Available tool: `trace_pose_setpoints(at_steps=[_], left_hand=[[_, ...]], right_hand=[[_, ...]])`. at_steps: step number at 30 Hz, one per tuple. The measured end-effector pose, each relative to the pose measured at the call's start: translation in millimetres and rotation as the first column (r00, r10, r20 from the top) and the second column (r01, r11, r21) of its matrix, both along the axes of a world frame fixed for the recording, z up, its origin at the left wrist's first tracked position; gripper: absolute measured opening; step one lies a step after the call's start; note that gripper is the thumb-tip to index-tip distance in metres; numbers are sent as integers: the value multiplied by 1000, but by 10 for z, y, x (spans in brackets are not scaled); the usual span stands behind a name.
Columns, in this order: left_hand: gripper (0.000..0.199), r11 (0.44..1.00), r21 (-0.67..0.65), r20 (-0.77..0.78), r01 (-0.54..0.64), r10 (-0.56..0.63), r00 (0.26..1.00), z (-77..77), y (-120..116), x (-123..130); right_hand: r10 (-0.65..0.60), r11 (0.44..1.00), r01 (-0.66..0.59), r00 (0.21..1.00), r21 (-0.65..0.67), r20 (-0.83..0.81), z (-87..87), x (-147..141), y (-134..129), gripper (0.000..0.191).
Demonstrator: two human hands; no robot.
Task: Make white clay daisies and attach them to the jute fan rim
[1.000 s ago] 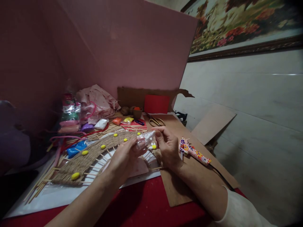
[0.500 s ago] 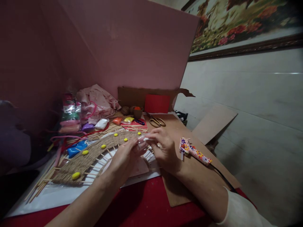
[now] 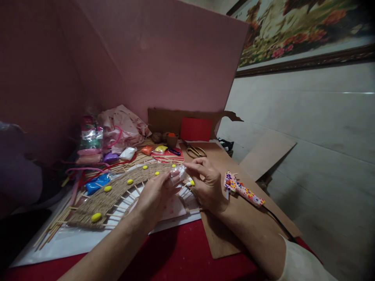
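Observation:
My left hand [image 3: 156,193] is closed around a small crinkled clear plastic packet [image 3: 179,171] with white, clay-like stuff in it. Thumb and fingertips of my right hand [image 3: 209,187] pinch at the packet's right side; whether they have the film or the white stuff is hard to see. Beneath both hands lies a fan-shaped panel [image 3: 117,193] of woven brown twine on thin wooden sticks. Yellow oval pieces [image 3: 96,217] dot its curve. A yellow and white piece [image 3: 191,183] shows beside my right fingers. My hands hide part of the panel's right side.
On brown cardboard [image 3: 225,234] at right lies a flower-patterned glue gun [image 3: 244,191] with a cord. Gold-handled scissors [image 3: 195,151] and red paper [image 3: 196,129] are behind. Blue [image 3: 98,184], white [image 3: 128,153] and purple [image 3: 111,157] packets lie left, near loose sticks [image 3: 52,230].
My right fingertips have moved against the packet, where they earlier pinched a white bit at its edge. More of the white stuff shows now. The view has shifted slightly.

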State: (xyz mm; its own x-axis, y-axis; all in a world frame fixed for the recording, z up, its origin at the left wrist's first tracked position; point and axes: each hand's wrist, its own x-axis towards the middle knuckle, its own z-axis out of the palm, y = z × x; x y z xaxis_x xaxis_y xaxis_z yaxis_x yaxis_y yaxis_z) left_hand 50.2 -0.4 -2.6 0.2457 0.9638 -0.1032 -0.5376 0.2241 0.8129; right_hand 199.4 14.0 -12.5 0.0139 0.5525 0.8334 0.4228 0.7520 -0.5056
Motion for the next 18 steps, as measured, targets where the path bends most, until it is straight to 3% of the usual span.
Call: trace_pose_setpoints(at_steps=[7, 18], left_hand=[[22, 999, 11, -3, -47, 47, 999, 29, -5, 33], [18, 998, 58, -11, -6, 7, 1000, -8, 25, 23]], right_hand=[[-97, 995, 84, 952, 58, 289, -11, 20, -14, 29], [-75, 997, 73, 957, 18, 280, 6, -19, -37, 11]])
